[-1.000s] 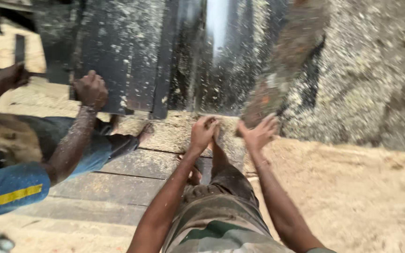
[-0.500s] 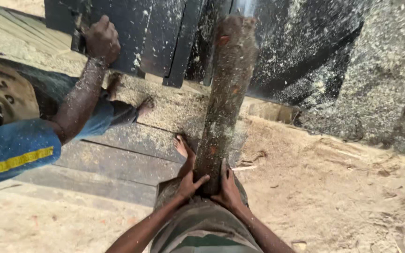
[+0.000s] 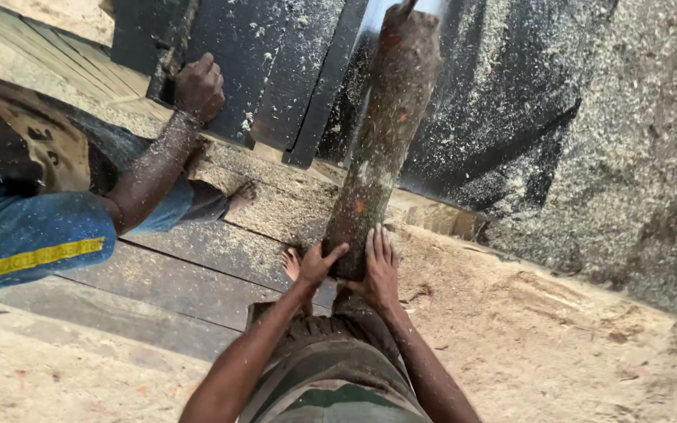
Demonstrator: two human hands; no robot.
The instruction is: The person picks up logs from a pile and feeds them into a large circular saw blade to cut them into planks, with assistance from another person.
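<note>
A long round log (image 3: pixel 381 149) with rough brown bark dusted in sawdust lies along the dark machine bed (image 3: pixel 291 70), its far end at the top of the view. My left hand (image 3: pixel 316 265) grips the near end of the log from the left. My right hand (image 3: pixel 378 266) lies flat over the same end from the right, fingers spread along the bark. Both arms reach forward over my knees. My bare foot (image 3: pixel 291 262) shows just left of my left hand.
A co-worker in a blue top crouches at the left, one hand (image 3: pixel 197 88) on the machine's dark metal edge. Dark planks (image 3: pixel 174 274) lie underfoot. Sawdust covers the ground (image 3: pixel 558 337) at the right and the slope (image 3: pixel 652 157) beyond.
My hands went from reaching out free to holding the log's near end. The log has swung from the right into line with the machine bed. The view has shifted closer.
</note>
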